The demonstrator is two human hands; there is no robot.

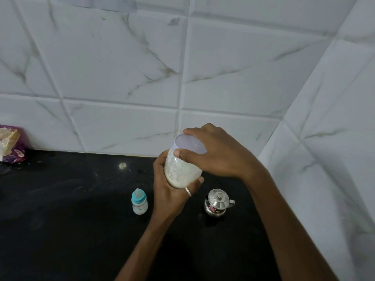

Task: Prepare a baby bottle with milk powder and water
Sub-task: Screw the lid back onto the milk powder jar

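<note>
So we've got the powder jar (181, 169) held up in the air over the black bench (71, 199), a bit tilted with its top leaning to the right. Our left hand (170, 191) is wrapped round the lower half of the jar from underneath, fingers curled round it, with a silver ring (188, 192) on one finger. Our right hand (219, 153) comes in from the right and sits over the pale lilac lid (188, 144), thumb on the near edge and fingers hooked over the far rim, so it's gripping the lid. The lid is on the jar. Through the clear wall we can see whitish powder, some of it clinging to the sides.

Down on the bench the baby bottle (139, 201) stands upright just left of our left wrist, teal collar and teat on. Its body looks milky white and we can't tell if anything's in it. On the other side of that wrist there's a small steel pot (217, 203) with a knobbed lid, a side handle and a red sticker. Far left by the wall sits a purple packet (11, 144), cut off by the frame edge. White marble-look tiles (121, 67) run behind it all
</note>
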